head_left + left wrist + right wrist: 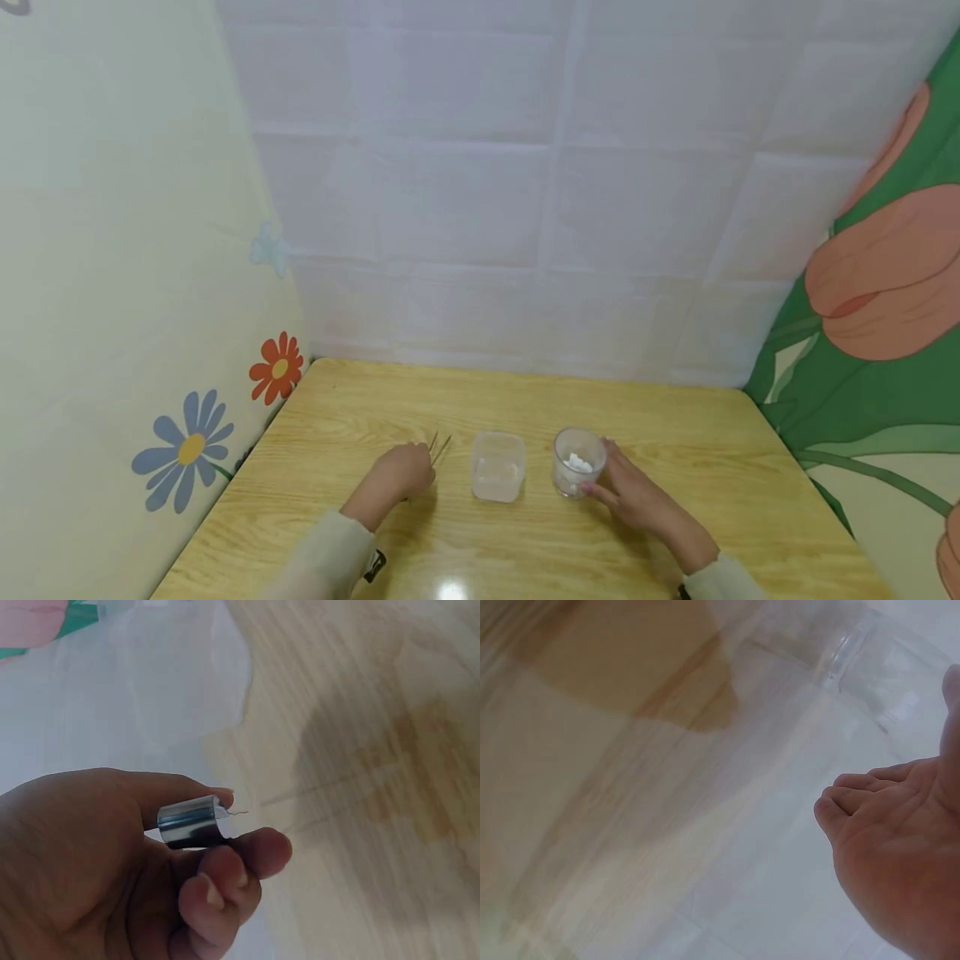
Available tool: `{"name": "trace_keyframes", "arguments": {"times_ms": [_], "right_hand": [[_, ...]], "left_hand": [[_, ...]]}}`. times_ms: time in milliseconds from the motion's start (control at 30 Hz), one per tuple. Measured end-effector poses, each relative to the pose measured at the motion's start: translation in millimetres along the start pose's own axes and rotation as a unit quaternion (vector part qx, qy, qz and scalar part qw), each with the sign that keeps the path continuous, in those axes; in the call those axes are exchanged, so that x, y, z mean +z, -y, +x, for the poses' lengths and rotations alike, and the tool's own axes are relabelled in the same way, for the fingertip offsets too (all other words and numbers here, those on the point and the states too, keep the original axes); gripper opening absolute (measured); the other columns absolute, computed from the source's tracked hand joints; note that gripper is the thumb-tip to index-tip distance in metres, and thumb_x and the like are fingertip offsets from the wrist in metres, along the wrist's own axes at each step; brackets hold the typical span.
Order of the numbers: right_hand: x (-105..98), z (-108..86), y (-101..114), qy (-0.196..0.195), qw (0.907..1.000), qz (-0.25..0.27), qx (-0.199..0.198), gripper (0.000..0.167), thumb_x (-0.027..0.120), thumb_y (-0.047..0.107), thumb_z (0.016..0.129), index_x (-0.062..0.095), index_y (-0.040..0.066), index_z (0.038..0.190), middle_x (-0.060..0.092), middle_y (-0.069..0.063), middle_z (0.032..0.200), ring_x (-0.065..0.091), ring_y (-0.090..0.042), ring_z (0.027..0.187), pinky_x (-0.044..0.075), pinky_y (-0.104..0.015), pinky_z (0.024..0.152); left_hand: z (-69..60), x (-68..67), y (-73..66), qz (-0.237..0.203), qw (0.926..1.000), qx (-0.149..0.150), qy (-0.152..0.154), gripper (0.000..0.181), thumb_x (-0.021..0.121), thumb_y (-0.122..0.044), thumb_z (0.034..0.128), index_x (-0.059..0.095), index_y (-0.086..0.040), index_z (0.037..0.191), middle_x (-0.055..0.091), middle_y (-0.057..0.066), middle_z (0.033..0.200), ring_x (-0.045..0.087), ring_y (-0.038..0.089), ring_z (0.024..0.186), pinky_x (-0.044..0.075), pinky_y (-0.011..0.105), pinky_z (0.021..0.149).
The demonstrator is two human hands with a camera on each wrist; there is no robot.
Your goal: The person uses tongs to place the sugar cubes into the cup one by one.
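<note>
My left hand (405, 471) pinches a pair of metal tweezers (440, 448) in the head view, with two thin prongs pointing forward past the fingers. In the left wrist view, the shiny bent end of the tweezers (191, 823) sits between thumb and curled fingers. On the right, a clear glass cup (566, 486) holds white pieces (576, 463). My right hand (637, 496) holds the cup's right side, thumb in front and fingers behind. The right wrist view shows the glass cup (889, 682) between thumb and fingers. A clear plastic container (498, 493) stands between the hands.
The wood-grained table (525, 558) carries the cup and container. A white cloth backdrop (480, 208) rises behind it. Flower-printed cloths flank it on the left (112, 292) and right (885, 400).
</note>
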State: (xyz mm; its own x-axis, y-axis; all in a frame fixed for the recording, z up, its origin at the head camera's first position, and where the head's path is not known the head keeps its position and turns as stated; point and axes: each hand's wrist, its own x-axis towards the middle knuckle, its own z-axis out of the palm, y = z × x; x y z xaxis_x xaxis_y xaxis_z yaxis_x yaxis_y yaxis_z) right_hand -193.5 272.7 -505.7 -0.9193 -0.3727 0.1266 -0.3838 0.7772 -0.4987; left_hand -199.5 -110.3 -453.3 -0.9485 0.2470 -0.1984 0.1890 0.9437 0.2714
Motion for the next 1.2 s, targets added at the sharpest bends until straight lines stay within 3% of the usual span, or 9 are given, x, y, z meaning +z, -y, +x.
{"name": "trace_keyframes", "arguments": {"times_ms": [300,467,567,767,967,1067,1200], "right_hand": [[0.5,-1.1,4.4,-0.008,0.9999,0.001,-0.009,0.08,0.062,0.039,0.1,0.027,-0.009,0.154,0.029,-0.035,0.156,0.024,-0.054,0.145,0.025,-0.066,0.113],[-0.3,-1.4,5.8,-0.019,0.9997,0.0,-0.018,0.078,0.062,0.037,0.1,0.028,-0.01,0.153,0.031,-0.036,0.154,0.026,-0.056,0.143,0.026,-0.067,0.112],[-0.6,-2.9,6.0,-0.024,0.9995,-0.002,-0.022,0.078,0.063,0.036,0.1,0.029,-0.01,0.152,0.033,-0.036,0.154,0.028,-0.056,0.142,0.027,-0.066,0.111],[0.4,-7.4,6.1,-0.018,0.9998,-0.003,-0.007,0.078,0.063,0.037,0.1,0.029,-0.01,0.153,0.032,-0.035,0.154,0.027,-0.055,0.143,0.027,-0.066,0.112],[-0.4,-8.7,6.1,-0.018,0.9998,-0.006,0.003,0.08,0.062,0.041,0.1,0.028,-0.007,0.154,0.031,-0.034,0.155,0.026,-0.053,0.145,0.026,-0.065,0.113],[-5.3,-8.4,3.4,-0.016,0.9998,-0.012,-0.009,0.081,0.063,0.043,0.098,0.031,-0.007,0.153,0.036,-0.033,0.153,0.029,-0.053,0.143,0.025,-0.065,0.113],[-23.9,-9.5,-4.7,-0.001,0.9994,-0.029,0.016,0.073,0.059,0.039,0.102,0.036,-0.011,0.149,0.037,-0.034,0.152,0.031,-0.054,0.142,0.026,-0.065,0.113]], "left_hand": [[4.9,13.2,4.3,-0.002,0.9999,-0.015,-0.002,0.021,0.055,-0.01,0.1,0.061,0.01,0.103,0.054,0.011,0.071,0.051,0.019,0.054,0.043,0.032,0.051],[7.8,18.1,5.2,-0.002,1.0,-0.007,0.0,0.027,0.056,-0.012,0.0996,0.063,-0.002,0.075,0.055,0.007,0.06,0.047,0.013,0.043,0.038,0.026,0.045],[9.4,20.5,5.1,0.014,0.9999,-0.007,0.004,0.034,0.058,-0.012,0.0973,0.057,-0.008,0.064,0.056,0.006,0.06,0.048,0.015,0.046,0.041,0.029,0.048],[13.4,25.9,6.1,0.038,0.9991,-0.01,0.014,0.028,0.063,-0.021,0.0968,0.063,-0.002,0.076,0.061,0.01,0.075,0.053,0.022,0.063,0.05,0.039,0.067],[12.0,24.6,5.5,0.008,0.9996,-0.01,0.026,0.038,0.062,-0.028,0.1001,0.058,-0.009,0.067,0.054,0.004,0.061,0.047,0.015,0.048,0.043,0.031,0.052],[9.3,19.1,9.4,-0.001,0.9996,-0.012,0.027,0.041,0.061,-0.032,0.1011,0.062,-0.007,0.068,0.059,0.007,0.062,0.053,0.017,0.048,0.045,0.032,0.053],[10.1,1.3,30.6,-0.001,1.0,-0.006,-0.002,0.044,0.058,-0.038,0.1024,0.068,0.006,0.105,0.071,0.019,0.094,0.069,0.03,0.076,0.055,0.044,0.071]]}}
